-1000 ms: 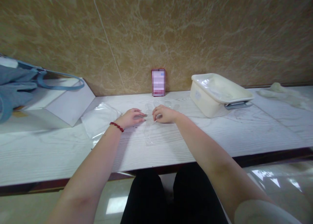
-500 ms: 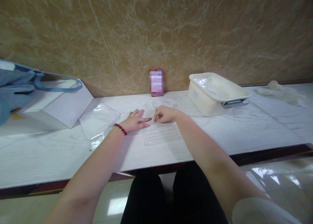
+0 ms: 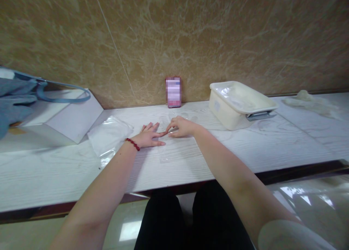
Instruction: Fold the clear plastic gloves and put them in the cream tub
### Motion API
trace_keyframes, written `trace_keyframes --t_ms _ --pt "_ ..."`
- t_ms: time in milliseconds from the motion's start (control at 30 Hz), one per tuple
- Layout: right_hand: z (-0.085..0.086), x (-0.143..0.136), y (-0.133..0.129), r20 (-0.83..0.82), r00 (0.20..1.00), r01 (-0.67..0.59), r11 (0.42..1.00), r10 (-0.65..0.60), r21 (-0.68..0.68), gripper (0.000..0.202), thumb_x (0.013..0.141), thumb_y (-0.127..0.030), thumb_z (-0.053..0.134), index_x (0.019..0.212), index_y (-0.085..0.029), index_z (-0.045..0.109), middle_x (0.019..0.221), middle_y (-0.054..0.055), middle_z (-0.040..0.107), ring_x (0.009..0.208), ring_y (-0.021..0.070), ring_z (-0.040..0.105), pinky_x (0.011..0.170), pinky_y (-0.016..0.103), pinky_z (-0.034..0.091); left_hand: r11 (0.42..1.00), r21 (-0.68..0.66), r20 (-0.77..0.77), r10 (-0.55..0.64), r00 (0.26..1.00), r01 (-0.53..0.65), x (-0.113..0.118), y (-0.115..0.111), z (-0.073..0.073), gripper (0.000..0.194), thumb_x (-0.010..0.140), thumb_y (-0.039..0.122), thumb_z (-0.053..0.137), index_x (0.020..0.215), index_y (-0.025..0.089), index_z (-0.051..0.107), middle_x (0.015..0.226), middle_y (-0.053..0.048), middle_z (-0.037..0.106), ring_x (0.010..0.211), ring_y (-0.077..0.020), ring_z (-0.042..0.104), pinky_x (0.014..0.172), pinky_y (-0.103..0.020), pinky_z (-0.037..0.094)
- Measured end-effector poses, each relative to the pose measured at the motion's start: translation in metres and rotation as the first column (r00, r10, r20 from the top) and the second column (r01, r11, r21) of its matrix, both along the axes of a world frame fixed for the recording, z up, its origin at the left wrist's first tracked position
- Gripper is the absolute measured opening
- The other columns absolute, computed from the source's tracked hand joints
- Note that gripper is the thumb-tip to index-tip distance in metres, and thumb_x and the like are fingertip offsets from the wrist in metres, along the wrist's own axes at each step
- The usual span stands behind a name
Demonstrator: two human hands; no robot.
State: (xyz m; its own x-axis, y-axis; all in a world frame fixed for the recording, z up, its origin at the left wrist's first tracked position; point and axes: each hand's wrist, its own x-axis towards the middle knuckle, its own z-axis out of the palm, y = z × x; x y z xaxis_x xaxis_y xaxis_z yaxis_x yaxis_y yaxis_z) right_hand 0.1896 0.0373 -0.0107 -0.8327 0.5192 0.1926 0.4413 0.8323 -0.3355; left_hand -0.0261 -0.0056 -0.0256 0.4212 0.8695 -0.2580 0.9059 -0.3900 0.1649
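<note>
A thin clear plastic glove point(image 3: 174, 152) lies flat on the table, its finger shapes pointing to the wall; it is hard to see against the white surface. My left hand point(image 3: 149, 137), with a red bead bracelet point(image 3: 132, 144) at the wrist, rests palm down at the glove's left side, fingers spread. Over the middle of the glove is my right hand point(image 3: 181, 127), thumb and forefinger slightly apart. Its forefinger tip meets the tip of my left forefinger. I see nothing held between the right fingers.
Left of my hands lies a clear plastic bag point(image 3: 106, 135), beside a white box point(image 3: 73, 119) and a blue strapped bag point(image 3: 19, 97). A phone point(image 3: 173, 92) leans on the wall. A cream bin point(image 3: 229, 112) holds clear plastic; crumpled plastic point(image 3: 311, 101) lies far right.
My right hand's thumb and forefinger have parted from a pinch, and the forefinger has moved left to my left forefinger. My left hand has shifted slightly left.
</note>
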Motion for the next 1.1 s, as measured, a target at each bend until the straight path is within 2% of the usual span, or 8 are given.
trace_keyframes --t_ms 233,567,700,767,833,933,1000,1100 --pt "-0.003 0.004 0.005 0.065 0.998 0.0 0.999 0.003 -0.047 0.035 0.064 -0.042 0.064 0.093 -0.023 0.065 0.079 0.004 0.054 0.079 0.0152 0.047 0.077 0.029 0.035 1.0 0.004 0.009 0.005 1.0 -0.005 0.0 0.0 -0.001 0.069 0.061 0.071 0.041 0.123 0.039 0.037 0.143 -0.002 0.004 0.127 -0.0374 -0.002 0.097 -0.054 0.003" --pt "-0.004 0.022 0.015 0.176 0.976 0.154 0.981 -0.132 -0.117 0.032 0.061 -0.044 0.065 0.088 -0.026 0.067 0.083 0.003 0.058 0.082 0.0154 0.05 0.077 0.026 0.036 0.999 -0.04 -0.004 0.027 1.0 -0.027 -0.011 0.002 0.004 0.074 0.059 0.07 0.045 0.125 0.038 0.035 0.143 -0.004 0.006 0.126 -0.0385 -0.003 0.096 -0.056 0.004" --pt "0.004 0.026 0.012 0.202 0.969 0.178 0.971 -0.144 -0.161 0.032 0.061 -0.042 0.066 0.089 -0.026 0.066 0.086 0.002 0.059 0.082 0.0152 0.051 0.074 0.024 0.038 0.999 -0.043 -0.006 0.003 1.0 -0.003 -0.014 0.001 0.007 0.078 0.057 0.07 0.046 0.126 0.037 0.032 0.143 -0.005 0.004 0.126 -0.0372 -0.004 0.096 -0.056 0.003" --pt "0.012 0.031 0.013 0.168 0.958 0.26 0.953 -0.234 -0.156 0.033 0.064 -0.041 0.063 0.094 -0.026 0.064 0.088 0.002 0.059 0.08 0.0145 0.053 0.072 0.023 0.039 0.999 -0.038 0.006 -0.02 1.0 0.02 -0.015 0.0 0.009 0.079 0.058 0.07 0.046 0.127 0.037 0.029 0.143 -0.006 0.005 0.127 -0.0364 -0.003 0.096 -0.056 0.004" --pt "0.022 0.041 0.016 0.113 0.893 0.448 0.886 -0.437 -0.116 0.034 0.071 -0.04 0.056 0.102 -0.025 0.06 0.09 0.003 0.06 0.079 0.0148 0.054 0.071 0.025 0.04 0.999 -0.017 0.033 -0.044 0.998 0.045 -0.016 0.001 0.012 0.077 0.061 0.069 0.044 0.129 0.036 0.027 0.142 -0.007 0.009 0.128 -0.0346 0.002 0.097 -0.054 0.006" --pt "0.03 0.058 0.022 0.139 0.709 0.701 0.712 -0.691 -0.033 0.036 0.077 -0.037 0.048 0.106 -0.018 0.057 0.095 0.01 0.06 0.086 0.0198 0.055 0.076 0.029 0.04 0.996 0.05 0.096 -0.074 0.993 0.07 -0.017 0.003 0.013 0.074 0.065 0.066 0.042 0.13 0.032 0.029 0.141 -0.007 0.017 0.128 -0.0306 0.009 0.1 -0.046 0.01" --pt "0.028 0.067 0.025 0.237 0.614 0.773 0.634 -0.753 0.012 0.041 0.076 -0.04 0.048 0.104 -0.012 0.058 0.101 0.015 0.058 0.095 0.0246 0.053 0.081 0.033 0.038 0.992 0.102 0.141 -0.084 0.986 0.07 -0.017 0.004 0.012 0.072 0.066 0.065 0.043 0.129 0.03 0.033 0.139 -0.008 0.022 0.128 -0.0294 0.013 0.101 -0.043 0.012" --pt "0.014 0.073 0.024 0.314 0.492 0.849 0.528 -0.812 0.034 0.051 0.074 -0.049 0.046 0.106 -0.01 0.057 0.107 0.02 0.054 0.1 0.0284 0.051 0.082 0.036 0.038 0.983 0.169 0.164 -0.096 0.982 0.068 -0.015 0.005 0.012 0.071 0.067 0.063 0.044 0.128 0.027 0.036 0.137 -0.009 0.028 0.127 -0.0287 0.018 0.101 -0.041 0.014"
